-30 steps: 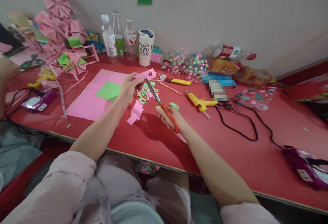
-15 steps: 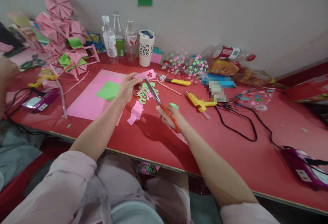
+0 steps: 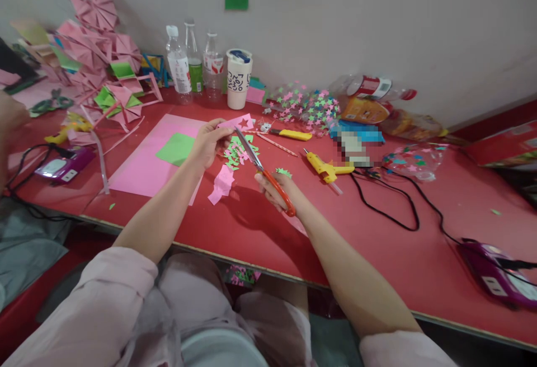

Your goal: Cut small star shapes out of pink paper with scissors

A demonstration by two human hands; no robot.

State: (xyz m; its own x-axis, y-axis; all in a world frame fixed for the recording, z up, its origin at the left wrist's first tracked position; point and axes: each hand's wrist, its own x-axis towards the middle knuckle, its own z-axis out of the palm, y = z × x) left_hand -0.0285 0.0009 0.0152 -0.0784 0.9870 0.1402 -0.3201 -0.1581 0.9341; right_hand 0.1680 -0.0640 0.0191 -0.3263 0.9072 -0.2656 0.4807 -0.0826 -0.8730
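My left hand (image 3: 211, 142) pinches a strip of pink paper (image 3: 235, 123) that has a star-shaped hole near its far end. My right hand (image 3: 274, 191) is wrapped round the orange handles of a pair of scissors (image 3: 268, 174). The blades point up and left, their tips right at the pink paper by my left fingers. Below the blades lie small green and pink paper cuttings (image 3: 238, 151). A crumpled pink paper piece (image 3: 221, 184) rests nearer to me, and green paper stars (image 3: 283, 172) lie just beyond my right hand.
Pink sheets (image 3: 138, 171) and a green sheet (image 3: 175, 150) lie left. Behind stand bottles (image 3: 179, 70) and a cup (image 3: 239, 81). A yellow cutter (image 3: 295, 135), glue gun (image 3: 329, 168) and cable (image 3: 388, 222) lie right. Another person's hand (image 3: 12, 118) is at far left.
Almost nothing differs. The whole view has shifted very slightly; both hands, the scissors and the pink paper keep nearly the same places.
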